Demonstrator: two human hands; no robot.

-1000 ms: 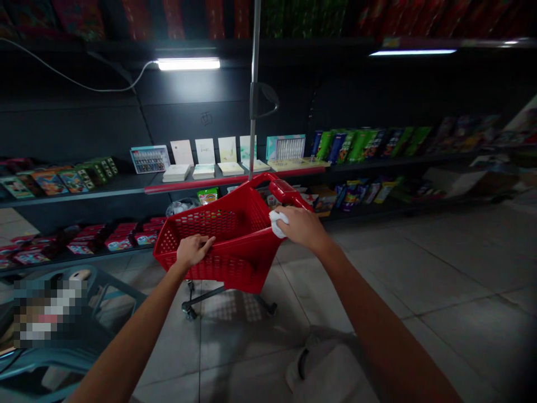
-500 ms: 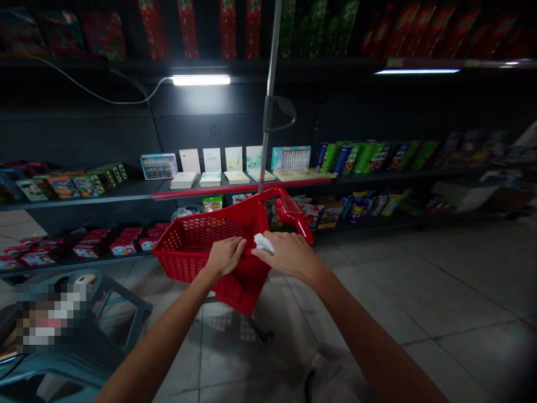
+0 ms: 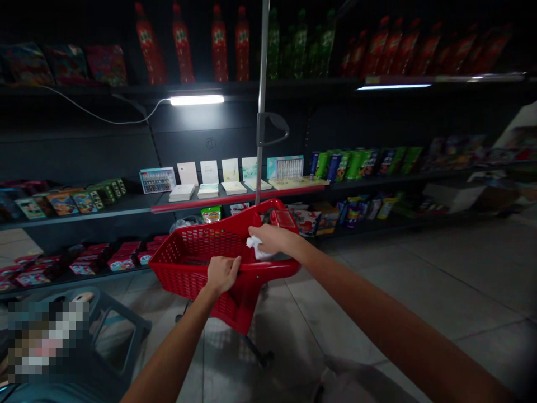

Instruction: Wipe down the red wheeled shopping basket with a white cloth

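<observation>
A red plastic shopping cart stands on the tiled floor in front of the shelves, its basket side pierced with holes. My left hand is closed over the near rim of the basket. In my right hand is a crumpled white cloth or tissue, held inside the cart near the handle end. The cart's red handle loops round below and behind that hand. Part of the handle's far side is hidden by my right hand and forearm.
A grey-blue plastic stool with blurred items stands at the lower left. Behind the cart, a shelf bears booklets and boxes, with red bottles higher up. A metal pole with a grey handle rises behind the cart.
My right hand has moved from the near rim by the handle to inside the cart, taking the white cloth along. My left hand stays on the rim. The view has tilted up slightly.
</observation>
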